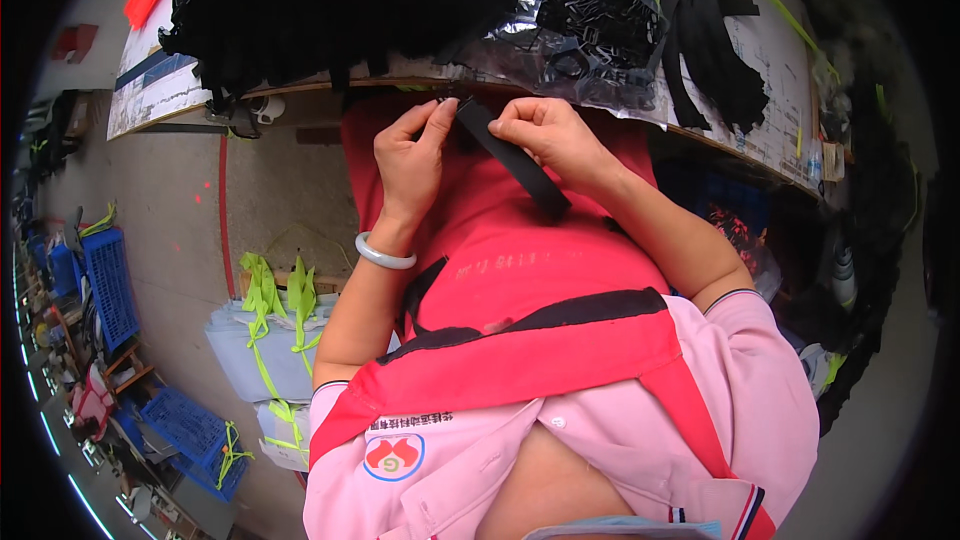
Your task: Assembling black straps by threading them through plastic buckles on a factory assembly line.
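A black webbing strap (pixel 515 160) runs diagonally across my lap, over a red apron. My left hand (pixel 410 165) pinches its upper end, where a small black buckle (pixel 452 100) seems to sit, though it is partly hidden. My right hand (pixel 550 135) grips the strap just right of that end, fingers curled over it. A pale bangle (pixel 383 256) circles my left wrist. Both hands are just below the front edge of the worktable (pixel 770 50).
On the worktable lie a large heap of black straps (pixel 330 0), a clear bag of black buckles (pixel 590 20) and more black straps (pixel 710 30). On the floor at left are blue crates (pixel 110 285), neon-yellow straps (pixel 270 310) on grey bundles, and another blue crate (pixel 190 430).
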`<state>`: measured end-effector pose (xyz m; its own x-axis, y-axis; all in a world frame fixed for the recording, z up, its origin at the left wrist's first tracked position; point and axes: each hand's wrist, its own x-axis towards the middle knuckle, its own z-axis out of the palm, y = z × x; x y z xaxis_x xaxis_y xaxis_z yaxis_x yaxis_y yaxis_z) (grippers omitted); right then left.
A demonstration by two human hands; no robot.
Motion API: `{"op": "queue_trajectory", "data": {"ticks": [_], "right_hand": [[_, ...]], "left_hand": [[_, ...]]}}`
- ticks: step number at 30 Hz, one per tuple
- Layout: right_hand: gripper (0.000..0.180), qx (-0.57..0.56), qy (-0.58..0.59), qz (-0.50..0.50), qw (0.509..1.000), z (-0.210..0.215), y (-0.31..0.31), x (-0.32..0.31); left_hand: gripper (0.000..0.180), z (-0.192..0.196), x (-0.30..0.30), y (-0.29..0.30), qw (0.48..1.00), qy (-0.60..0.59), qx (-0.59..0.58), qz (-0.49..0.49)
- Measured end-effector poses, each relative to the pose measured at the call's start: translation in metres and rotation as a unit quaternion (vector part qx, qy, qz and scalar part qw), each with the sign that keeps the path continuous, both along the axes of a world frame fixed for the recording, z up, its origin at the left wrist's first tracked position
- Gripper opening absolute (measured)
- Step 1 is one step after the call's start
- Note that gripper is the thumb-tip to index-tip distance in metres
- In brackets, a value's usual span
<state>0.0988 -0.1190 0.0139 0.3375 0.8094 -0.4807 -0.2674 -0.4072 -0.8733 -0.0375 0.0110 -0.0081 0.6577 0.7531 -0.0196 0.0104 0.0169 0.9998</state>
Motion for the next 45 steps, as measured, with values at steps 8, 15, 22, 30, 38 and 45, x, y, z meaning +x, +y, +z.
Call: {"op": "queue_trajectory", "data": {"ticks": [8,15,22,30,38,45], "right_hand": [[0.016,0.028,-0.047,-0.016,0.998,0.011,0.009,-0.004],[0.019,0.101,0.026,-0.084,0.991,0.011,0.021,-0.019],[0.020,0.023,0.193,0.130,0.972,0.000,0.035,0.027],[0.020,0.283,-0.512,-0.120,0.802,0.191,0.151,0.161],[0.022,0.341,-0.476,-0.091,0.806,0.205,0.189,0.102],[0.019,0.210,-0.319,0.090,0.920,0.114,0.140,0.065]], "left_hand": [[0.015,-0.005,0.001,0.001,0.998,-0.021,0.052,0.022],[0.015,-0.003,-0.001,-0.001,0.990,-0.080,0.116,0.022],[0.014,0.012,-0.022,0.008,0.991,-0.079,0.019,-0.105],[0.012,0.117,-0.086,0.088,0.987,-0.056,-0.045,-0.144],[0.026,0.181,-0.019,0.213,0.997,-0.047,0.061,-0.011],[0.046,0.131,-0.034,0.181,0.985,-0.033,0.150,0.076]]}}
